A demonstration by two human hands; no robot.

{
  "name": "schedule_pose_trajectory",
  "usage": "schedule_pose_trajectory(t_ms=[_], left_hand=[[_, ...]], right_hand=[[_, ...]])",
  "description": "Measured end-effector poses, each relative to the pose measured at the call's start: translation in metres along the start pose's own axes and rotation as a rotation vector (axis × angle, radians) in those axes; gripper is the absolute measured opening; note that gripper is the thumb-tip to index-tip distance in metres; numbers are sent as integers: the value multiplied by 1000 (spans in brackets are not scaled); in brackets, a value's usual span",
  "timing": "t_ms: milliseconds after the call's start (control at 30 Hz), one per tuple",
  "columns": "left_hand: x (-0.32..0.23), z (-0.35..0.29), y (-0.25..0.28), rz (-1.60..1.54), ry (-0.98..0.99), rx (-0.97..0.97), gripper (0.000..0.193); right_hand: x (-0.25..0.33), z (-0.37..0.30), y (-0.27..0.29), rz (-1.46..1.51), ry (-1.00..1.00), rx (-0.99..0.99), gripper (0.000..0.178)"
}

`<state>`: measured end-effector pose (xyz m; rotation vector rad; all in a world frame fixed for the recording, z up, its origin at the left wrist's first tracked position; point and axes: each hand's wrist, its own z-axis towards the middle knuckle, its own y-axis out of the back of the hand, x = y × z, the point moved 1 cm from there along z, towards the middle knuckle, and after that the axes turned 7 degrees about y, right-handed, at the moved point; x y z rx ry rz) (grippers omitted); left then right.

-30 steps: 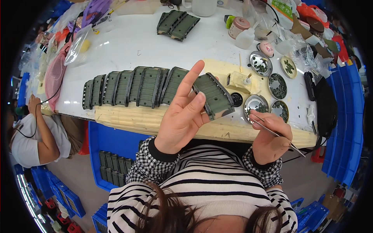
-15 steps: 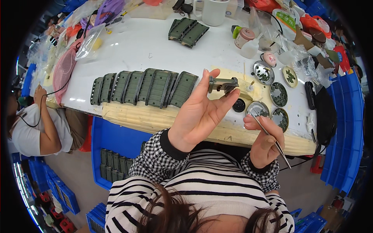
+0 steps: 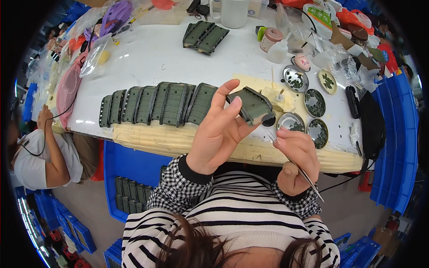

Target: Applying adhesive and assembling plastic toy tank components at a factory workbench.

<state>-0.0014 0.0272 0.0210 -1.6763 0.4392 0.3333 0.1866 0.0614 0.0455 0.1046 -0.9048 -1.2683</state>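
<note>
My left hand [image 3: 213,138] holds a dark green curved plastic part [image 3: 251,105] up above the table's front edge, gripped at its left end by the fingertips. Its broad face shows, with a pale tan patch at the lower corner. In my right hand [image 3: 298,163] is a pair of thin metal tweezers [image 3: 301,172]. Their tips point up and left, just below the held part and apparently apart from it. Whether the tips carry anything is too small to tell. To the left, a row of similar green ribbed parts [image 3: 164,105] lies along the table's front.
Round tins [image 3: 315,102] of small green pieces stand at the right, near a pale lid [image 3: 327,81]. Two joined green parts [image 3: 205,37] lie farther back. A pink jar [image 3: 271,39] and white mug [image 3: 234,12] stand behind. Below sits a blue bin [image 3: 129,156]. A co-worker [image 3: 47,154] sits left.
My left hand has turned the green part from edge-on to show its broad face. My right hand has brought the tweezers' tips leftward, closer to the part. The whole view has shifted slightly.
</note>
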Motion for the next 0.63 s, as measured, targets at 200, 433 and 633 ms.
schedule_pose_trajectory(t_ms=[200, 433, 633], left_hand=[[2, -3, 5, 201, -36, 50, 50], [1, -2, 6, 230, -14, 44, 50], [-1, -2, 7, 244, 19, 38, 52]], right_hand=[[4, 2, -9, 27, 13, -35, 37], [1, 0, -6, 2, 5, -15, 38], [-3, -1, -6, 1, 8, 2, 33]])
